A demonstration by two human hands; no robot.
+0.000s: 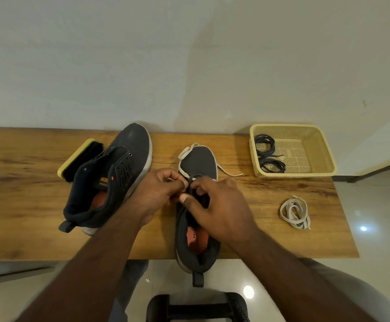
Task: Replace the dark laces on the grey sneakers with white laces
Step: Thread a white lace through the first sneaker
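Two hands are seen working at the eyelets of a grey sneaker (197, 205) set upright on a wooden surface (27, 194), its heel overhanging the near edge. The left hand (157, 194) is closed in a pinching grip on a white lace (186, 154) at the shoe's throat; the right hand (222, 205) is curled over the tongue, its fingertips apparently pinching the same lace, though the exact hold is partly hidden. The lace is looped out past the toe on the left, and its other end is trailed across the surface to the right of the toe.

A second sneaker (110, 180), unlaced, is laid tilted on its side just left of the hands, its orange insole showing. A shoe brush (80, 160) with a yellow back is lying beside it, touching or nearly so. A second white lace, coiled (295, 212), is placed well to the right. Two bundles of dark laces (267, 154) are kept in the left part of a cream basket (317, 154) at the far right corner. A dumbbell (197, 307) is visible on the floor below.
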